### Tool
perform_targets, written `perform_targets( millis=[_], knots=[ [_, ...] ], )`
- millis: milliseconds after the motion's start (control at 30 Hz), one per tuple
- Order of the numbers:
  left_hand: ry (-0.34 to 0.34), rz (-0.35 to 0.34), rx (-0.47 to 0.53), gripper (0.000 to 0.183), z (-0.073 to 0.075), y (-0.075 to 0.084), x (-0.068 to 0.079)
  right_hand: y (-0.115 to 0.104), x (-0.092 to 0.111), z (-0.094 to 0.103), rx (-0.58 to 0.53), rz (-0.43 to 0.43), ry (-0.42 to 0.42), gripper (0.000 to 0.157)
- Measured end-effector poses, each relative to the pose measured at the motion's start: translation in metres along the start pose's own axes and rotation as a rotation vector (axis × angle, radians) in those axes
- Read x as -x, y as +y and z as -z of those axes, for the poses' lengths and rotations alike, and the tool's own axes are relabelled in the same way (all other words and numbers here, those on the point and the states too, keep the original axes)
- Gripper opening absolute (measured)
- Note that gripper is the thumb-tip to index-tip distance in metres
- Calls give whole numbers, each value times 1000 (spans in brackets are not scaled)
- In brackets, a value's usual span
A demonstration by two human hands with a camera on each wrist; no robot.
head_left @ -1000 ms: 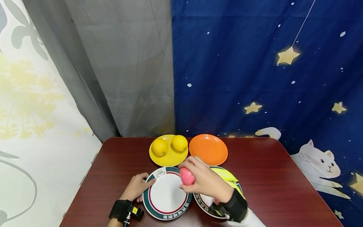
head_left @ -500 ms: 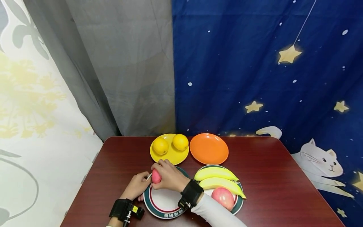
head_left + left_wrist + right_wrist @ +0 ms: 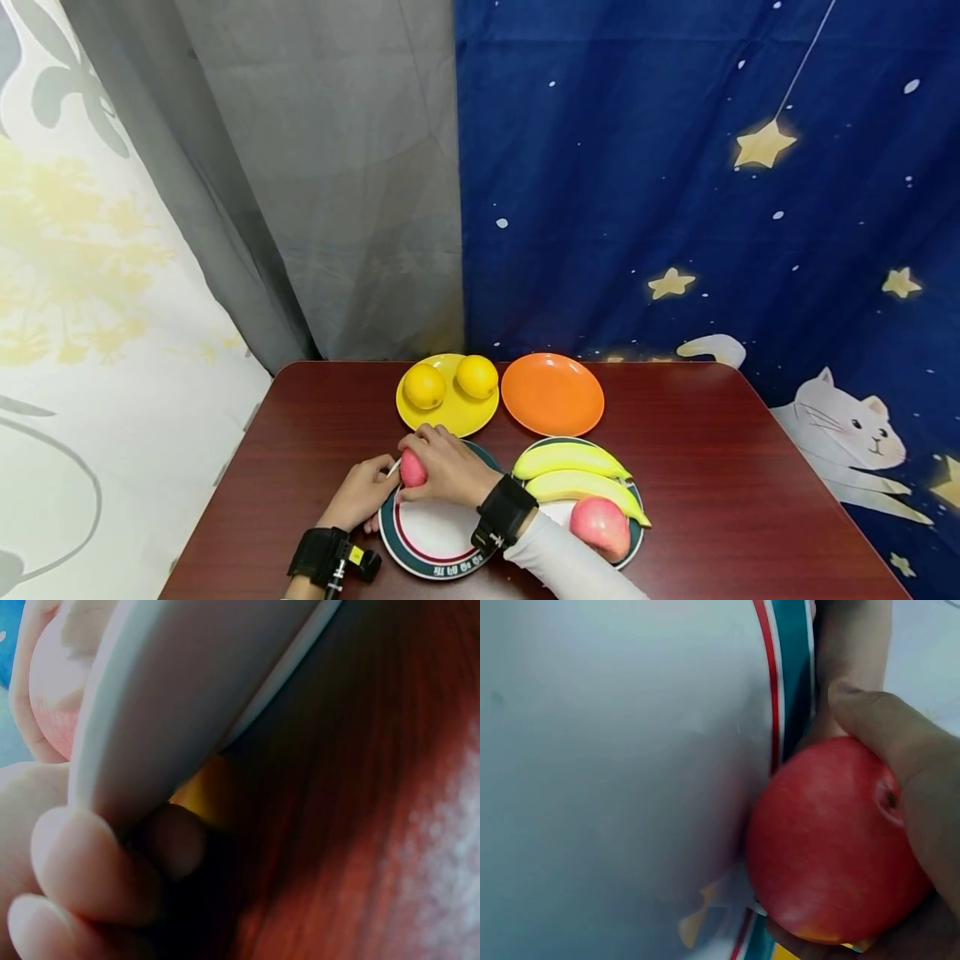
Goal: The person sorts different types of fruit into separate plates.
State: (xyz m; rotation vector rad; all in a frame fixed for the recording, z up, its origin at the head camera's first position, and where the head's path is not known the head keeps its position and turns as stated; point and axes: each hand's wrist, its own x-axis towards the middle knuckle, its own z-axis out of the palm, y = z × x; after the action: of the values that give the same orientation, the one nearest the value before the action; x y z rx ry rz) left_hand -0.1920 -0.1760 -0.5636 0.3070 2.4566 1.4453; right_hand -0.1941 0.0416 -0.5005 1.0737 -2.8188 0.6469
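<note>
While the right hand (image 3: 450, 471) curls closely round a red fruit (image 3: 829, 844) at the left edge of a banded plate (image 3: 442, 533), the left hand (image 3: 358, 493) pinches that rim just beside it. Right of the grip: second plate (image 3: 552, 511), two bananas (image 3: 567, 460), pink fruit (image 3: 600, 528). Beyond: yellow plate (image 3: 459, 417), two lemons (image 3: 424, 386), orange plate (image 3: 552, 395). Right hand: turned leftward, hiding part of the banded plate. Surfaces: plates glossy, red fruit round and dimpled, table (image 3: 720, 475) wood-grained.
</note>
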Motion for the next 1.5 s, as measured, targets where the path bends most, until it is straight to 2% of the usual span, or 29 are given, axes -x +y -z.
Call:
perform_targets(
  millis=[133,233,300,433,533,633,733,867,967,1033,1100,1200,1333,1500],
  knots=[
    [23,-21,-19,19,1,-1,-1,-1,2,22,3,-36,-62,80],
    [38,-25,-32,25,1,0,-1,-2,13,49,18,-27,-37,83],
    [38,-11,-30,30,1,0,-1,-2,27,72,19,-19,1,83],
    [44,-4,-13,33,3,1,-1,3,68,116,21,-24,81,84],
    [55,-12,-8,32,5,2,0,15,103,142,48,-71,134,84],
    [56,-19,-2,32,5,2,1,29,140,162,94,-133,178,84],
    [49,-17,1,33,5,2,2,42,175,170,141,-170,227,82],
    [36,9,7,34,5,1,4,56,210,156,211,-126,284,81],
    [36,27,2,34,5,0,4,61,225,128,252,-111,281,85],
    [38,35,1,34,5,0,4,61,232,107,228,-160,238,87],
    [38,42,2,34,3,0,4,60,236,89,202,-220,185,89],
    [32,53,7,33,0,1,3,62,239,69,231,-235,162,90],
    [31,53,2,34,-2,2,4,69,238,55,359,-142,241,86],
    [38,47,2,33,-3,3,3,73,233,48,347,-77,301,75]
  ],
)
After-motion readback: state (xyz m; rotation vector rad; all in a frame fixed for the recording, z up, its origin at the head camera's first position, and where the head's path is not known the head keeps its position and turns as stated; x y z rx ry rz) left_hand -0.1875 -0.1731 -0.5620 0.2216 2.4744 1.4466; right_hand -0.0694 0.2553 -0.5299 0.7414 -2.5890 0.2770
